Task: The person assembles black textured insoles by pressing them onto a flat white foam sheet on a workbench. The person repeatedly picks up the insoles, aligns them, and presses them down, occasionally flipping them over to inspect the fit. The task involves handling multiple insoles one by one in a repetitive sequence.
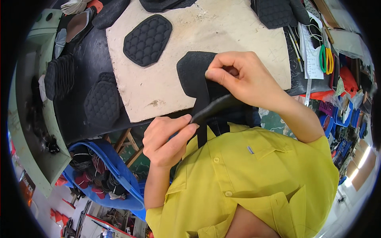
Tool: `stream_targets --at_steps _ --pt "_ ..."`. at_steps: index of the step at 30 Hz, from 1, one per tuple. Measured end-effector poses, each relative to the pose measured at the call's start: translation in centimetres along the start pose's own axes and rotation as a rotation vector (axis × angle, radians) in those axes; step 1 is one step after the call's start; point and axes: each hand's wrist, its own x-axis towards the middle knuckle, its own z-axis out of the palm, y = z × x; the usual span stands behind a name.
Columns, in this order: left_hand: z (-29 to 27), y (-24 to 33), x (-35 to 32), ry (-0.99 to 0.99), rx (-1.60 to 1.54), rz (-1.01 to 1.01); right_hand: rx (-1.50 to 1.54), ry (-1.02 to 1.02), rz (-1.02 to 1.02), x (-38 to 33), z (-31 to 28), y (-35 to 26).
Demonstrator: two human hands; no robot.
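My left hand [168, 139] pinches the edge of a black fabric piece [212, 107] between thumb and fingers, just off the table's near edge. My right hand [246, 79] is closed in a pinch at the upper part of the same dark material. A narrow black strip [202, 135] hangs down beside my left fingertips. Beneath my right hand, a plain black padded piece [188, 75] with cut corners lies on the pale board [234, 31]; where it ends and the held fabric begins is hard to tell. Farther left on the board rests a black quilted pad [147, 39].
Stacked black pads [59, 77] and quilted pads [102, 103] lie left of the board, with more pads [274, 14] at the far right. Scissors [326, 59] with green and yellow handles lie on paper at right. A blue bin [115, 168] of bundled cords stands below left.
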Motion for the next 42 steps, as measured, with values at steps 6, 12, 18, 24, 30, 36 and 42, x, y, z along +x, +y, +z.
stream_targets --at_steps 6,12,18,24,30,36,42 --pt "1.4 0.5 -0.7 0.055 -0.007 -0.328 0.043 0.098 -0.06 0.2 1.3 -0.5" --pt "1.7 0.4 1.1 -0.081 0.235 -0.232 -0.139 0.12 -0.345 0.6 1.6 -0.8" --pt "1.0 -0.1 -0.7 -0.145 0.236 -0.103 -0.251 0.261 -0.371 1.3 1.4 0.1" --pt "0.8 1.2 -0.1 0.038 0.261 -0.176 -0.18 0.179 -0.274 1.2 1.5 0.1" --pt "2.1 2.8 3.3 -0.25 0.718 -0.03 -0.17 0.089 -0.363 0.7 1.5 -1.3" --pt "1.8 2.9 4.1 -0.306 0.788 0.09 -0.201 0.143 -0.376 0.9 1.5 -0.9" --pt "-1.0 4.9 -0.6 -0.012 0.656 0.24 -0.28 0.169 -0.277 1.2 1.2 0.4"
